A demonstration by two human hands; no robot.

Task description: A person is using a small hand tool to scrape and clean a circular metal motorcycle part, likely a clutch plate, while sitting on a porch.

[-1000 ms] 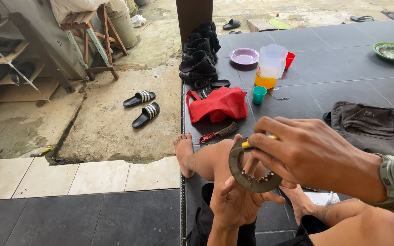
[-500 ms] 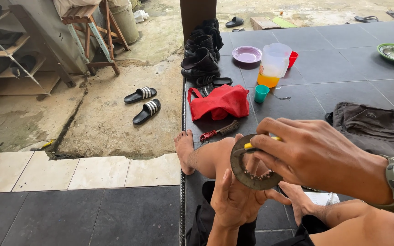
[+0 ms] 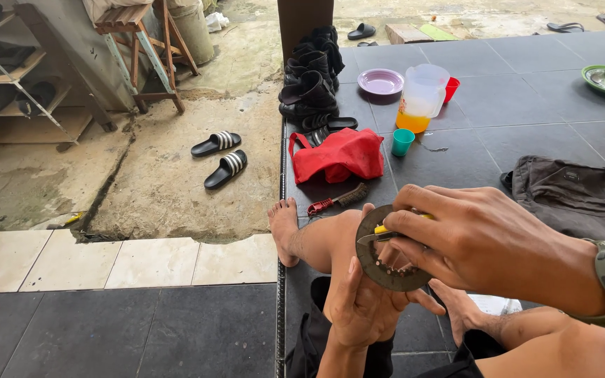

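Observation:
My left hand [image 3: 365,308] holds a flat, round, toothed metal ring [image 3: 379,269] from below, near my bent knee. My right hand [image 3: 481,241], with a grey watch on the wrist, reaches over the ring and grips a small knife with a yellow handle [image 3: 381,231]; its blade rests on the ring's upper edge. My bare left foot [image 3: 285,227] lies on the dark tiled floor just left of the ring. Much of the ring's right side is hidden by my right fingers.
A wire brush with a red handle [image 3: 337,199] lies beyond my knee, then a red bag [image 3: 337,154], a teal cup [image 3: 402,141], a jug with orange liquid [image 3: 421,98], a purple plate [image 3: 381,82], black boots [image 3: 313,77]. Dark cloth [image 3: 575,196] at right. Sandals [image 3: 220,155] on the lower ground.
Both hands stay on the ring, with the view shifting slightly. The knife hand has shifted a little on the ring's upper edge.

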